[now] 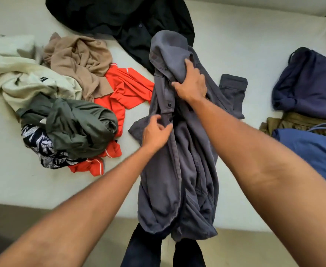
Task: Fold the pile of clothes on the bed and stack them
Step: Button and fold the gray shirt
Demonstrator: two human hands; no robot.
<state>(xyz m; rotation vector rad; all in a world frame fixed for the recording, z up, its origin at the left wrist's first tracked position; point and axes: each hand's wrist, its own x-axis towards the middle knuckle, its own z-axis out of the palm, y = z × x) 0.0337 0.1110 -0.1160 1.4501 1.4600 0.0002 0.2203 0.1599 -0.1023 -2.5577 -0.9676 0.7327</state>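
From the head view, the grey shirt (177, 170) hung bunched over the near edge of the bed (235, 45). The right hand (192, 83) gripped its collar end. Nearer on the shirt, the left hand (155, 134) pinched the button strip. The pile (62, 105) lay left of the shirt.

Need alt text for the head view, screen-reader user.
A person's right hand grips a grey button-up shirt near its collar, hanging it over the edge of a white bed, while the left hand pinches its button placket. A crumpled pile of clothes lies to the left; a navy garment and a blue garment lie to the right.
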